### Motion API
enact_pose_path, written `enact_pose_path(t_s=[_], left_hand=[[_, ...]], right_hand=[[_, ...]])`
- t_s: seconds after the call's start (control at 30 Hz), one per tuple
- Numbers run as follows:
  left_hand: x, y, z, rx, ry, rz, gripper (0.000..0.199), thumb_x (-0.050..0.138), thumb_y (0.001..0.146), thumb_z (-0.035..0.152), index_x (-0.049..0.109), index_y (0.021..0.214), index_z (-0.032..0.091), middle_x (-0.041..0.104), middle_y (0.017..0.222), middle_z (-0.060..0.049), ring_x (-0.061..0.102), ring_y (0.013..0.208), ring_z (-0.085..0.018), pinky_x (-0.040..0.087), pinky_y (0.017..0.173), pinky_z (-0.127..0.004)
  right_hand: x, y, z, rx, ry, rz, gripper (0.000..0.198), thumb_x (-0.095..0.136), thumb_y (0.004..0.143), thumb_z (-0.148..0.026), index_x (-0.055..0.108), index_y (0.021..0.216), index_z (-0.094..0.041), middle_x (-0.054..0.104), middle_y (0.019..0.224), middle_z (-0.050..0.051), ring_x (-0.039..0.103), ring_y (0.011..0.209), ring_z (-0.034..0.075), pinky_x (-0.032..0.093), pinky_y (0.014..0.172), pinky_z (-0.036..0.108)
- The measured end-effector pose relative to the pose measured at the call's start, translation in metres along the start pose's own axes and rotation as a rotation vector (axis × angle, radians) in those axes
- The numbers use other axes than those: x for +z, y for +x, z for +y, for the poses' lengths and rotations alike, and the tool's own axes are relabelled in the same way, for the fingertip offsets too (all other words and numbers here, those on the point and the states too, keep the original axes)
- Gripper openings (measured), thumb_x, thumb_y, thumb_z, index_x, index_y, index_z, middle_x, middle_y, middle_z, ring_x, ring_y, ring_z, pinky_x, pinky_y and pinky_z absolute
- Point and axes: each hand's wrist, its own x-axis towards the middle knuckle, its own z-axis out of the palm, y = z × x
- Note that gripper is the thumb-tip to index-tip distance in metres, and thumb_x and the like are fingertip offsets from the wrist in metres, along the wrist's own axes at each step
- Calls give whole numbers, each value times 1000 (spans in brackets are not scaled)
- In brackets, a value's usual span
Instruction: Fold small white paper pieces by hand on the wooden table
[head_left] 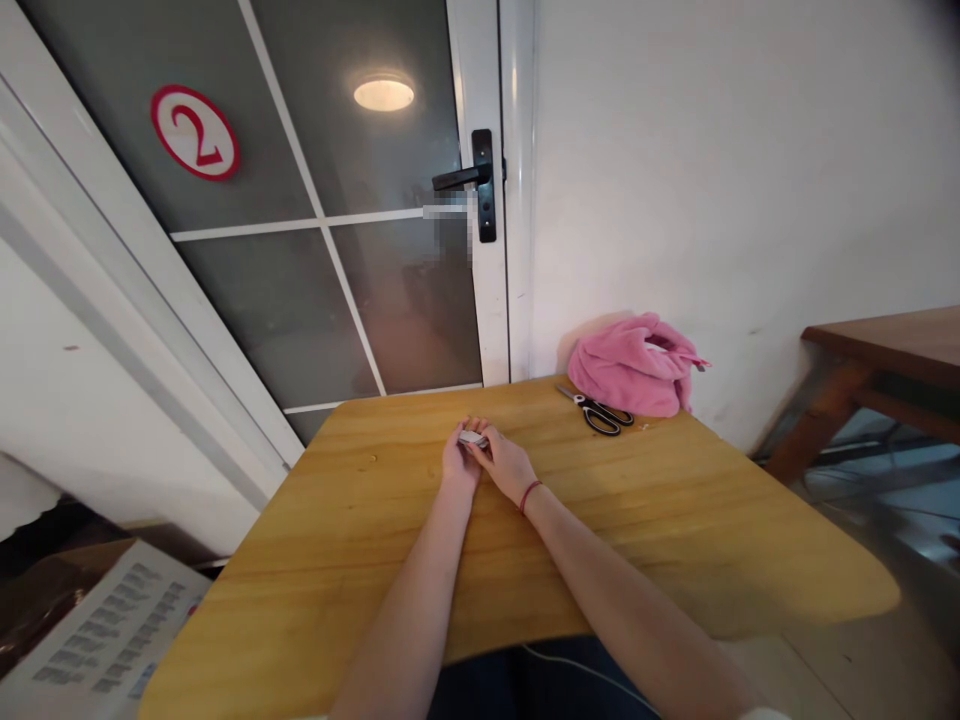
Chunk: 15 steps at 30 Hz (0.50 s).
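Above the wooden table (360,530), my left hand (458,462) and my right hand (510,467) come together near its far side. Between them sits a small white, flat-looking item (472,438) with a greyish edge; its kind is too small to make out. My left fingers curl around it from the left and below. From the right, my right thumb and fingers close on it, hiding part of it. A thin red band circles my right wrist.
Scissors (598,410) with black-and-white handles lie at the far right of the table, beside a pink plush cloth (634,365) against the wall. A glazed door (315,320) stands behind. Another brown table (892,345) is at right, a printed box (105,630) at lower left.
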Motion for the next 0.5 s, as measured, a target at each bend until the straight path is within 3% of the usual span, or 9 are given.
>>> enact_pose_path(t_s=[0.23, 0.5], left_hand=[[-10, 12, -6, 60, 68, 48, 18, 37, 75, 3, 50, 72, 14, 56, 69, -3, 57, 61, -10, 46, 64, -22], [-15, 21, 6, 64, -59, 167, 21, 31, 77, 2, 47, 73, 15, 57, 75, -4, 58, 66, -11, 47, 66, -25]], right_hand=[[3, 0, 2, -7, -25, 29, 27, 38, 81, -43, 44, 97, -22, 58, 92, 3, 55, 75, 14, 35, 57, 22], [0, -1, -1, -23, -17, 30, 27, 39, 80, -43, 47, 95, -23, 58, 84, 2, 54, 66, 13, 32, 52, 21]])
